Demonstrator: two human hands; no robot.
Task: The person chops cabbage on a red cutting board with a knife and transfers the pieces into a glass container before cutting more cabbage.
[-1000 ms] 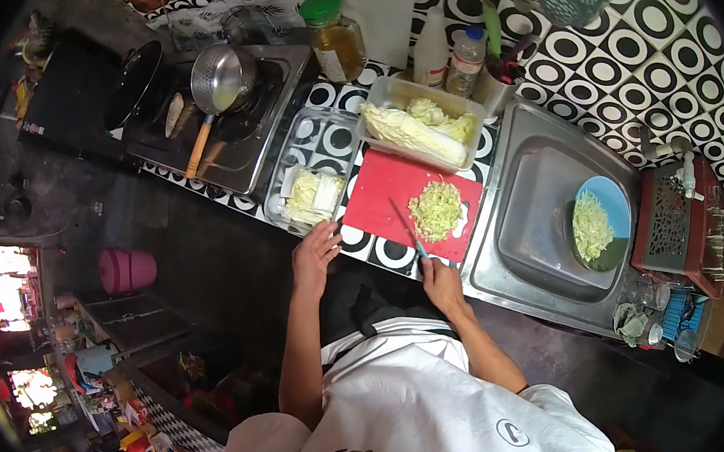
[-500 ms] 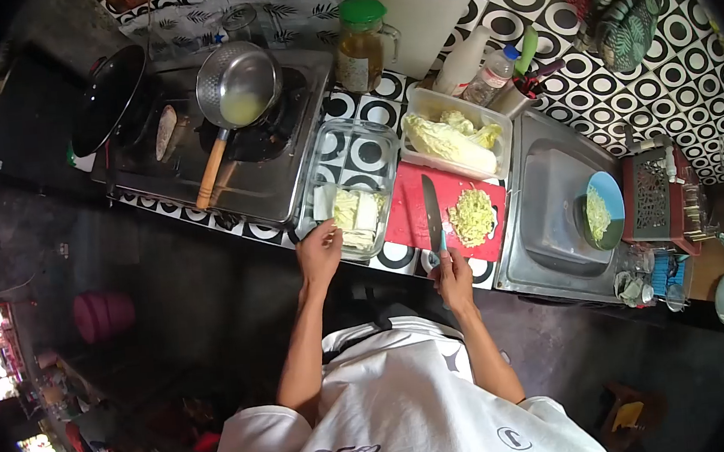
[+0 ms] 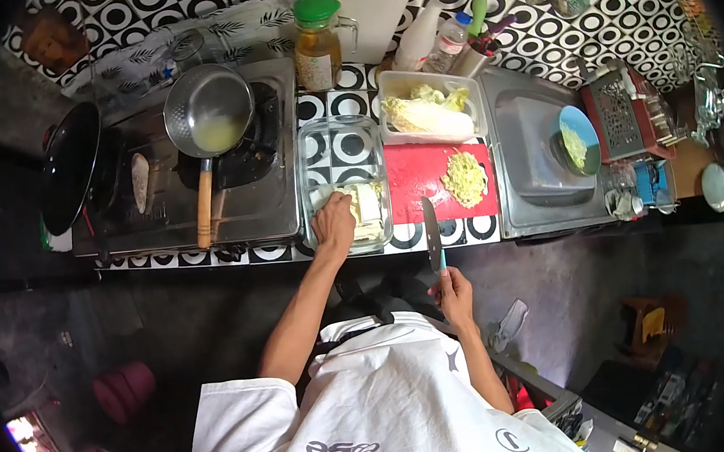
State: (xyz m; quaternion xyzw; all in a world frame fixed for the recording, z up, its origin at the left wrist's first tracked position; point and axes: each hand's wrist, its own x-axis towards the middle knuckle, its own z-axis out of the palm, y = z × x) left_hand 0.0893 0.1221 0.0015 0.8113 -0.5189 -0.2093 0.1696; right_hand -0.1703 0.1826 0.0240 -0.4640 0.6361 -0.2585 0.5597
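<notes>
My left hand (image 3: 333, 224) reaches into a rectangular glass dish (image 3: 304, 149), its fingers curled and bunched by the pale, flat, layered pieces (image 3: 368, 206) in the front half. What the fingertips hold is hidden under the hand. In my right hand (image 3: 452, 294) is a knife (image 3: 432, 227) with a light blue handle, its blade pointing away from me, over the front edge of a red cutting board (image 3: 413, 170). Finely chopped pale-green cabbage (image 3: 465, 179) lies heaped on the board's right side.
Behind the board, a plastic tub (image 3: 480, 121) holds larger cabbage pieces (image 3: 430, 118). A saucepan (image 3: 201, 111) with yellowish liquid sits on the stove (image 3: 266, 208) at left. In the sink (image 3: 512, 213) at right, a blue bowl (image 3: 591, 141) holds chopped cabbage. A green-lidded jug (image 3: 316, 45) stands behind the dish.
My left hand has moved from the dish's front-left edge farther into it, over the pale pieces. My right hand has drawn the knife back toward me, off most of the board. The view has shifted.
</notes>
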